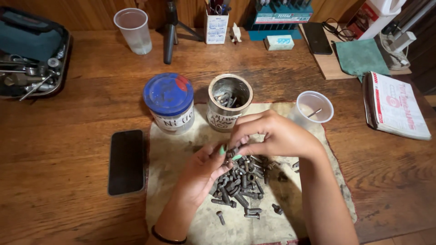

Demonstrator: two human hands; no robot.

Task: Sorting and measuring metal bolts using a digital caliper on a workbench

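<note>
Both hands meet over the pile of dark bolts [240, 181] on the stained cloth [181, 149]. The left hand [202, 174] and right hand [272, 134] have their fingers pinched together on one small bolt [232, 152] just above the pile. Behind the pile, the open jar [229, 102] holds a few bolts; left of it stands the blue-lidded jar [169, 103], contents unseen; right of it the clear cup [313, 108] holds one thin nail.

Both bare forearms reaching in from the near edge, converging above the heap of dark metal bolts [240, 183]. Left hand [202, 174] palm-up, fingers curled, green-painted nails showing. Right hand [272, 134] arched over, fingers [238, 136] pinched downward, touching the left fingertips.
</note>
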